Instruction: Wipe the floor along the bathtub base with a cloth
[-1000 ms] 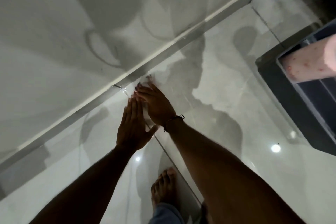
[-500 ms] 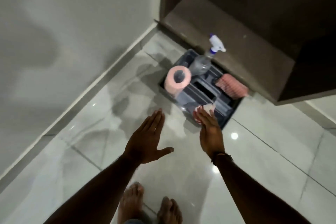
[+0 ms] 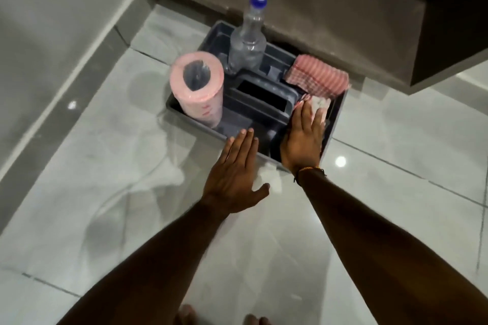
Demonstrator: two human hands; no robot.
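At centre left of the frame a pink paper roll (image 3: 196,87) stands in the grey caddy (image 3: 335,124), with a spray bottle (image 3: 248,42) just behind it. The left hand (image 3: 235,177) hovers flat and empty at the caddy's near edge. The right hand (image 3: 303,140) presses a small cloth (image 3: 319,103) into the caddy's right compartment, below a folded checked towel (image 3: 317,78); whether it grips the cloth, I cannot tell. A careless sweep could topple the roll or bottle.

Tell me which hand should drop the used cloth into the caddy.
Right. The right hand is over the caddy compartment with the crumpled cloth at its fingertips. The left hand is flat and empty, short of the caddy's near rim.
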